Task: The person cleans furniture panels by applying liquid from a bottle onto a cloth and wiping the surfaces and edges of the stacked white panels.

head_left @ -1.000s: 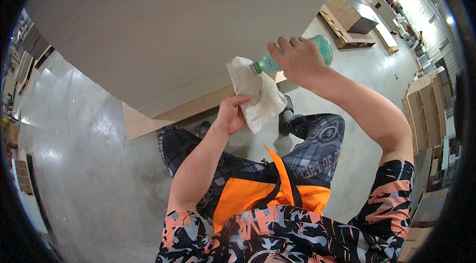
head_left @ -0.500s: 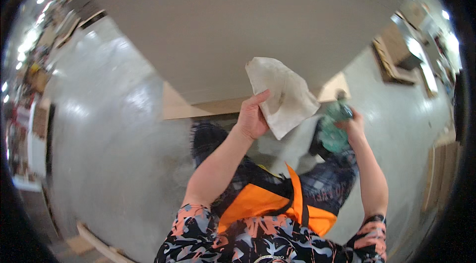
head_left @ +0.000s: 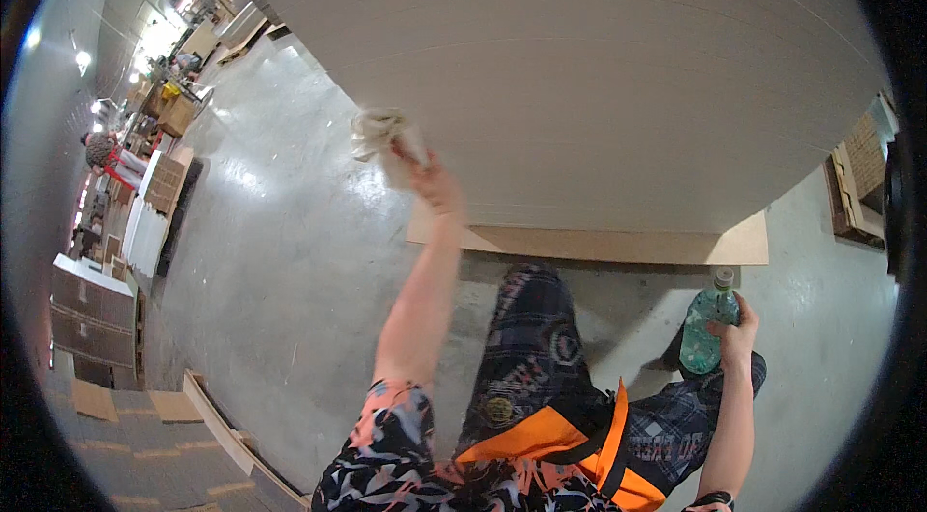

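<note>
The right grip (head_left: 738,336) is clamped around a clear green plastic bottle (head_left: 699,342), its long axis running away from the person, cap pointing toward the near right corner of the flat tan board (head_left: 599,247) under a large grey stack (head_left: 579,97). The left grip (head_left: 435,188), blurred, clamps a crumpled off-white cloth (head_left: 378,132) by the stack's left edge.

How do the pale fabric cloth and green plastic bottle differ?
The pale fabric cloth looks opaque; the green plastic bottle is translucent. The cloth is crumpled; the bottle is rounded with a narrow neck. The left hand holds the cloth, the right hand the bottle. Both are hand-held.
</note>
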### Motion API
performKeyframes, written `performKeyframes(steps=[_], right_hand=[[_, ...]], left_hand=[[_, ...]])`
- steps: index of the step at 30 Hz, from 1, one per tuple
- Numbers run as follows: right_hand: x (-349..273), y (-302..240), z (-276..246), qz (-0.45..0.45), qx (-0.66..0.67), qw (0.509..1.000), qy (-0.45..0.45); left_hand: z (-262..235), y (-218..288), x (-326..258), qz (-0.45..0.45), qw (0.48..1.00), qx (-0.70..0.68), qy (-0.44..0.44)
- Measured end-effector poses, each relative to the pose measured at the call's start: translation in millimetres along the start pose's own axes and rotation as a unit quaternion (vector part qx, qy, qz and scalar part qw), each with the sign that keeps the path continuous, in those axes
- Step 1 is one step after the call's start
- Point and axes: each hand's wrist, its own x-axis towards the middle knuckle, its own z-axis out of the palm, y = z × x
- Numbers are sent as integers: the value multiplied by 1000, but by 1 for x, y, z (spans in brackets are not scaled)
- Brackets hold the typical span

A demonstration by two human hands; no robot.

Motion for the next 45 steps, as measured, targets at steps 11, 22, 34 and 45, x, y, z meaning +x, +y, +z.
performKeyframes(steps=[11,22,34,45], right_hand=[[6,9,9,-12,-48,999,-5],[19,16,9,-13,-44,999,5],[13,14,2,-23,-74,997,30],[-16,4,-1,-2,-8,998,59]], left_hand=[[-5,-46,23,-87,984,154,-1],[13,-8,-101,18,936,297,-186],[68,34,-40,416,829,326,-183],[38,51,32,394,793,320,-338]])
